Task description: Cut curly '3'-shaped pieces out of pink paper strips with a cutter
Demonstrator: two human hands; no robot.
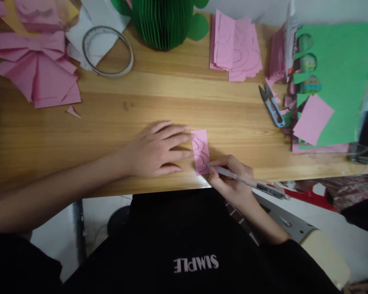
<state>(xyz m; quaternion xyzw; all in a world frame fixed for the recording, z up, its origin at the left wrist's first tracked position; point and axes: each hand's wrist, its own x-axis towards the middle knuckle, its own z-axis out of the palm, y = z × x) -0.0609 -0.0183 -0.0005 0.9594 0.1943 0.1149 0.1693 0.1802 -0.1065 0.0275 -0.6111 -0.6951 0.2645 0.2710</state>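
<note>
A small pink paper piece (201, 152) with curved pen lines lies near the table's front edge. My left hand (161, 151) rests flat on the wood with fingers spread, its fingertips at the paper's left edge. In my right hand (231, 179) a slim pen (242, 178) is pinched between thumb and fingers. The pen's tip touches the lower right part of the paper, beside the drawn curves.
Pink marked sheets (236, 47) are stacked at the back, near thread snips (271, 104) and green card (343, 77). On the left are a tape roll (127, 67), a folded pink paper bow (39, 69) and a scrap (73, 112). A green honeycomb paper ball (162, 22) stands behind.
</note>
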